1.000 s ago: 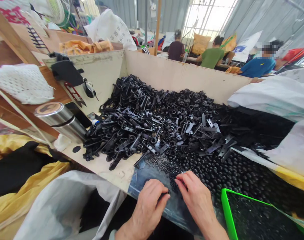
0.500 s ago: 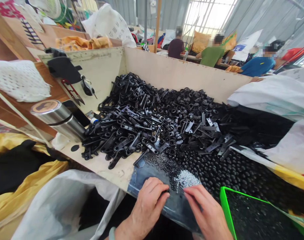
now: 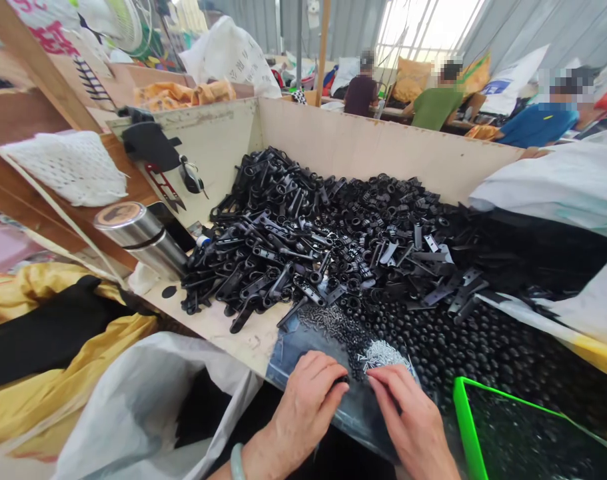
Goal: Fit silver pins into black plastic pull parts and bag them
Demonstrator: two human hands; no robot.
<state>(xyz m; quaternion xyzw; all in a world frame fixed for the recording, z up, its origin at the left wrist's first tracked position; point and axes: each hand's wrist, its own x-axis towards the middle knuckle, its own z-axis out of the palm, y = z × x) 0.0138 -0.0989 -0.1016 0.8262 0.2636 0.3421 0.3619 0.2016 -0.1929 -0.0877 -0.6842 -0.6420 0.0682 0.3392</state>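
Observation:
My left hand [image 3: 308, 395] is closed in a pinch on a small black plastic piece [image 3: 342, 379], mostly covered by thumb and forefinger. Just to its right, my right hand [image 3: 412, 415] has thumb and forefinger pressed together; whatever sits between the tips is too small to name. Both hands are above the front of a dark blue sheet [image 3: 308, 345]. Beyond my right fingertips lies a heap of thin silver pins [image 3: 384, 353]. A spread of tiny dark metal bits [image 3: 324, 321] lies farther back, beside many round black balls [image 3: 463, 343].
Piles of black handle-like parts [image 3: 263, 257] and ring-shaped parts [image 3: 383, 200] fill the walled bench. A steel flask [image 3: 153, 243] stands at left, below hanging red-handled snips [image 3: 163, 187]. A green-edged tray [image 3: 468, 427] is at front right. Several people work behind the bench wall [image 3: 383, 140].
The head view has turned a little to the left. My right fingertips have come away from the silver pins, closer to my left hand, which still pinches the black piece.

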